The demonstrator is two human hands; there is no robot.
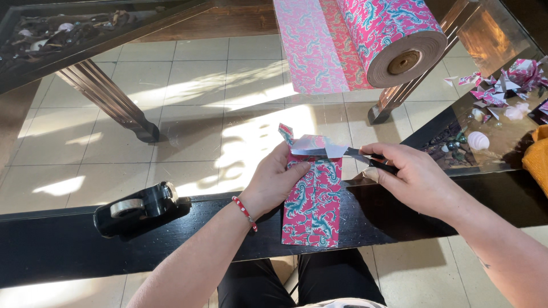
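My left hand [277, 179] holds a long folded strip of pink wrapping paper with teal swirls [313, 205]; the strip hangs down over the black table edge. My right hand [412, 177] grips black scissors [365, 155] whose blades are cutting into the strip's top end, where a flap curls up. A red bead bracelet sits on my left wrist.
A big roll of the same pink paper [394, 37] lies on the glass table top [228, 114], partly unrolled. A black tape dispenser [140, 208] stands on the table frame at left. Paper scraps [502, 82], shells and an orange cloth [536, 159] lie at right.
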